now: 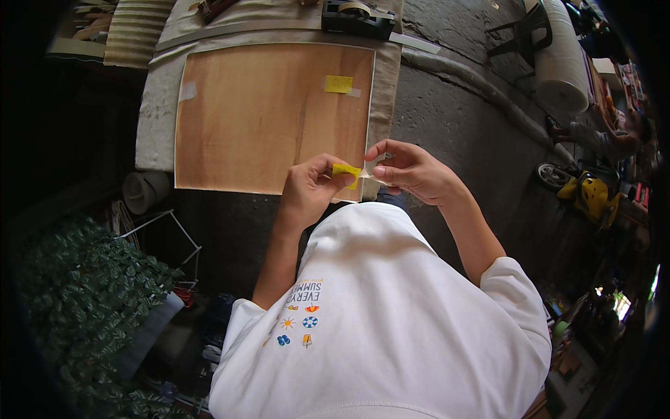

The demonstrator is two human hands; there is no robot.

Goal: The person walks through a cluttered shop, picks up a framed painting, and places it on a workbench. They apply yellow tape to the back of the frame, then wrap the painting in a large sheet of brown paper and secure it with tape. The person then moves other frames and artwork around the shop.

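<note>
My left hand (311, 183) pinches a small yellow paper slip (347, 170) between thumb and fingers, over the near right corner of a wooden board (265, 119). Just to its right, my right hand (419, 173) is closed on a thin pale strip (375, 178) that reaches toward the slip; whether it is tape or backing paper I cannot tell. The brown, light-edged board lies flat on a cloth-covered table. Near its far right corner sits another yellow slip (338, 84), with a whitish tape piece (354, 93) beside it. A second pale piece (188, 91) is at the left edge.
Behind the board stand a black tape dispenser (358, 19) and a long metal ruler (244, 29) on the table cloth (155, 133). Leafy greenery (91, 300) fills the lower left. Rightward are a large plastic roll (562, 63), a dark chair (523, 35), a person (604, 136) and a yellow motorcycle (590, 195).
</note>
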